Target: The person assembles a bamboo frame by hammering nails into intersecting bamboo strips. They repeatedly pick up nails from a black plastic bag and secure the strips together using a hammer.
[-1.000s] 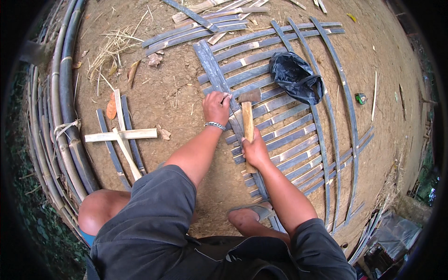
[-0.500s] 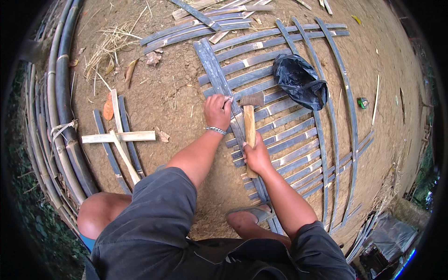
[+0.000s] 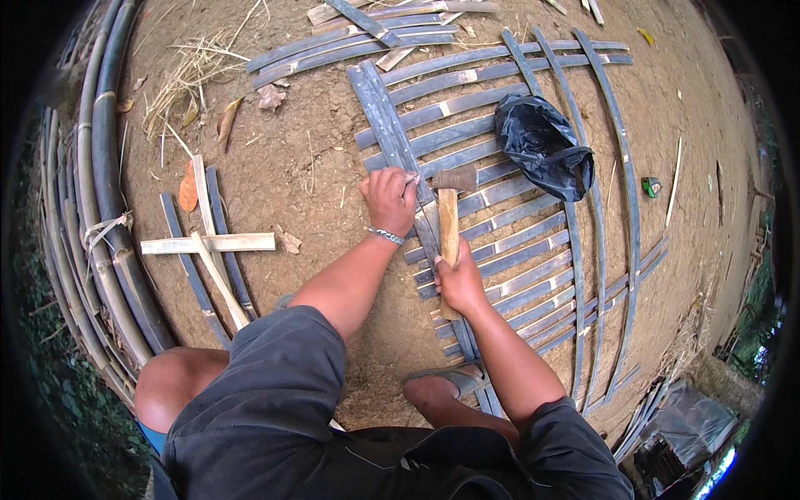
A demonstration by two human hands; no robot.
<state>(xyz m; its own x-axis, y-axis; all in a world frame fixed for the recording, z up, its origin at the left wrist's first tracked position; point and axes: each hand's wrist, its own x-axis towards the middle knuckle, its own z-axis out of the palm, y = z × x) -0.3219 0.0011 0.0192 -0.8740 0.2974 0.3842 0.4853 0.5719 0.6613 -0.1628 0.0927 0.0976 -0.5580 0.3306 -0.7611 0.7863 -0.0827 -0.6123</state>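
My right hand (image 3: 460,279) is wrapped round the wooden handle of a hammer (image 3: 448,221), whose rusty brown head lies just right of my left fingers. My left hand (image 3: 389,200) is closed, thumb and fingers pinched over a dark, flat bamboo slat (image 3: 385,117). What it pinches is too small to make out. That slat runs lengthwise across one end of several crosswise bamboo strips (image 3: 454,133), forming a lattice on the ground. On the strips to the right of the hammer sits an open black plastic bag (image 3: 533,137); its contents are hidden.
Long bamboo poles (image 3: 104,167), tied together, lie along the left. Nearer me are crossed pale wood strips (image 3: 242,242). More bamboo strips (image 3: 333,54) are piled at the far side. A small green-and-black tape measure (image 3: 651,187) lies on the dirt to the right. My sandalled foot (image 3: 442,387) is beside the lattice.
The view has shifted slightly. Both hands and the hammer keep nearly the same place over the slat.
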